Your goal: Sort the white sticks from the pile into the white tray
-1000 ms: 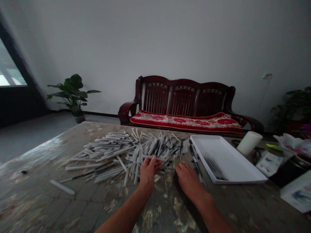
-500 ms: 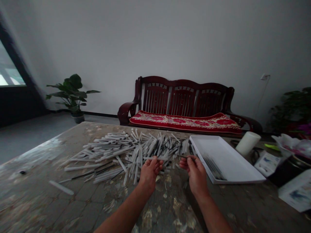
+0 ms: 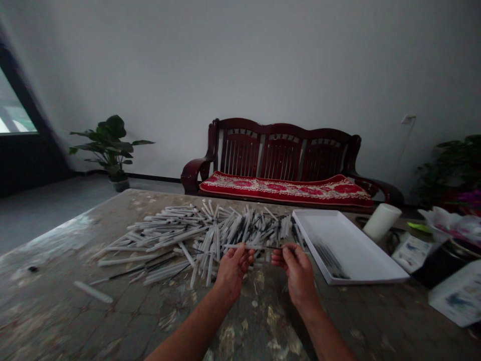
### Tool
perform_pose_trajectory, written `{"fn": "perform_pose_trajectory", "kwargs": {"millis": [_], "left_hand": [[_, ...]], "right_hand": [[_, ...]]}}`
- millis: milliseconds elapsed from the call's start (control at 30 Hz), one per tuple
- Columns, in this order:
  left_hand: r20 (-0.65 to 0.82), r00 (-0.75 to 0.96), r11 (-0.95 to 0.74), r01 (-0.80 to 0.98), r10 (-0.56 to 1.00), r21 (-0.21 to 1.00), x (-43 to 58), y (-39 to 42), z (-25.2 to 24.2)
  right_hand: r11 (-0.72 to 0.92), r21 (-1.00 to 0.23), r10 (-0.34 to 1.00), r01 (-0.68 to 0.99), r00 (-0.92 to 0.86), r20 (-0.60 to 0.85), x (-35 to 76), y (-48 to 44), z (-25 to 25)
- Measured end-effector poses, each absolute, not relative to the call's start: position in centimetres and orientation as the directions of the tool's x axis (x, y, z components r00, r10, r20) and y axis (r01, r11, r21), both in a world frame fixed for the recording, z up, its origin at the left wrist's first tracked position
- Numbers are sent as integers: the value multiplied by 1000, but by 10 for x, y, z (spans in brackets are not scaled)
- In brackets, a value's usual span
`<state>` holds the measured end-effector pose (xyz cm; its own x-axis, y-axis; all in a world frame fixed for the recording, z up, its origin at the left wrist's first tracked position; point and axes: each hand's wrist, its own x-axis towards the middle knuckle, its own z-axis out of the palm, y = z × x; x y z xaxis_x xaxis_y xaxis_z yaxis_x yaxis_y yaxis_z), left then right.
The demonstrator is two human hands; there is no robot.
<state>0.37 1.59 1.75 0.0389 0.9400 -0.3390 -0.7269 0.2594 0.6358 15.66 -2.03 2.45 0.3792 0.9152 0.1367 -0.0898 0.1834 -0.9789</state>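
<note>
My left hand [image 3: 232, 271] pinches a whitish, slender tube [image 3: 256, 246] that lies level and points right. Between the thumb and fingers of my right hand [image 3: 298, 276] is a thin dark rod [image 3: 275, 247], its left tip at the tube's right end. Whether the tip is inside the tube I cannot tell. Behind both hands spreads a loose pile of whitish tubes [image 3: 169, 235], with dark rods among them. To the right of my right hand, a shallow white tray [image 3: 370, 250] holds several thin dark rods [image 3: 330, 259] along its left side.
The stained table [image 3: 143, 321] carries a lone tube [image 3: 93, 292] and a small black piece [image 3: 33, 269] at left. Right of the tray stand a white roll [image 3: 382, 222] and printed boxes [image 3: 456, 296]. A wooden bench [image 3: 281, 155] is beyond the table.
My right hand has moved left, bringing the dark rod from apart to the end of the whitish tube. My left hand has stayed nearly still.
</note>
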Motion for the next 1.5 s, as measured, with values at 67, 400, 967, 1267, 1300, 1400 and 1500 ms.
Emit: {"fn": "perform_pose_trajectory", "kwargs": {"millis": [67, 400, 967, 1267, 1300, 1400, 1500], "left_hand": [[-341, 35, 257, -730, 939, 633, 4, 16, 17], [-335, 79, 290, -706, 939, 646, 4, 13, 24], [-322, 197, 354, -748, 926, 562, 3, 11, 25], [-371, 98, 251, -885, 924, 392, -10, 20, 31], [-369, 102, 256, -881, 924, 397, -10, 20, 31], [-364, 96, 259, -864, 926, 431, -8, 19, 31], [-356, 44, 226, -843, 934, 489, -6, 18, 31]], "right_hand": [[190, -975, 909, -111, 395, 132, 157, -21, 25], [165, -973, 924, -162, 370, 95, 153, -21, 22], [208, -976, 941, 64, 260, 217, 140, -21, 18], [135, -754, 936, 642, 166, 309, 157, -13, -3], [132, -719, 938, 683, 149, 314, 156, -14, -2], [185, -621, 937, 762, 54, 345, 150, -16, 4], [292, -517, 920, 805, -88, 382, 137, -15, 10]]}}
